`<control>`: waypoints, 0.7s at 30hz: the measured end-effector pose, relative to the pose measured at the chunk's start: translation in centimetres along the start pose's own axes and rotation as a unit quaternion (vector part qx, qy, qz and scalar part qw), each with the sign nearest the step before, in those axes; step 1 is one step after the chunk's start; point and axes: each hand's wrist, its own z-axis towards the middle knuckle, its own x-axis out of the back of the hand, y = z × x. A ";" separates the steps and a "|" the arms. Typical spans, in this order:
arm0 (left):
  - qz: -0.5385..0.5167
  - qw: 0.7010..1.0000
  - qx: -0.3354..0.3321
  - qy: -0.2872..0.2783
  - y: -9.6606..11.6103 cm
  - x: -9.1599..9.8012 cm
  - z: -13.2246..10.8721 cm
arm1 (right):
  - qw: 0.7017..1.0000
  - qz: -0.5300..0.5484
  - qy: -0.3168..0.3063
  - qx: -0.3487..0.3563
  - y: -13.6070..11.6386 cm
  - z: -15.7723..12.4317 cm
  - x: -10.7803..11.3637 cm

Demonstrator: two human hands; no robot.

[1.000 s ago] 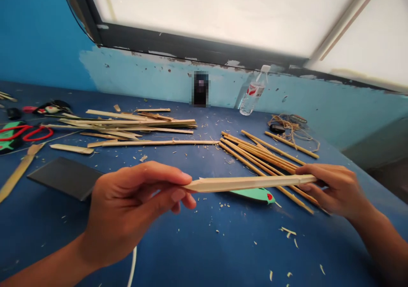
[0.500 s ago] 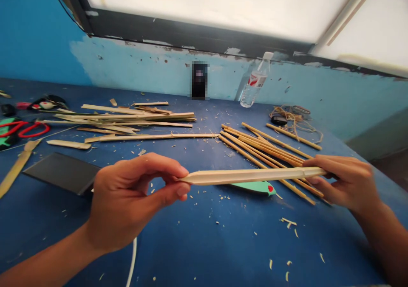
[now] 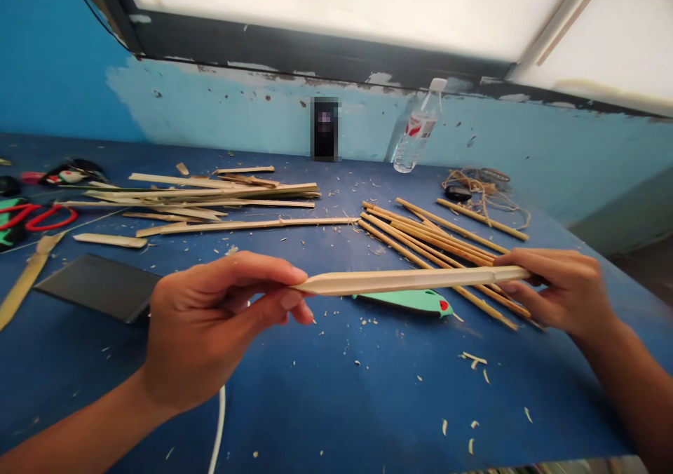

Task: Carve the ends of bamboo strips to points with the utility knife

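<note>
A pale split bamboo strip (image 3: 404, 280) is held nearly level above the table between both hands. My left hand (image 3: 210, 327) pinches its tapered left tip between thumb and fingers. Around the other end, which is partly hidden, my right hand (image 3: 562, 288) is closed. Behind and just below the strip lies a green-handled utility knife (image 3: 404, 303), its upper edge partly covered by the strip. Several thin, rounded bamboo sticks (image 3: 420, 235) lie fanned out on the table beyond the right hand.
Split bamboo pieces (image 3: 210, 193) are piled at the back left, near red-handled scissors (image 3: 50, 217). A dark flat panel (image 3: 99, 286) sits beside the left hand. A water bottle (image 3: 415, 134) stands against the wall, with tangled string (image 3: 486, 190) to its right. Shavings dot the blue table (image 3: 326, 397).
The bamboo strip and both hands have risen slightly in view, and more of the green knife shows beneath the strip. The whole view has shifted a little. The grip is unchanged.
</note>
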 end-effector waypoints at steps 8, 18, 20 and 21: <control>-0.101 0.994 0.034 0.034 -0.6 -0.3 0.3 | 0.998 0.043 -0.045 -0.014 -0.5 0.3 -0.4; -0.291 0.943 0.100 0.127 0.7 1.2 3.8 | 0.982 0.153 -0.093 -0.061 -8.6 1.3 -0.1; -0.299 0.941 0.106 0.120 1.1 0.8 4.5 | 0.969 0.188 -0.116 -0.115 -12.1 1.5 -0.3; -0.298 0.942 0.107 0.110 1.3 0.4 4.7 | 0.962 0.213 -0.118 -0.127 -13.7 1.6 -0.3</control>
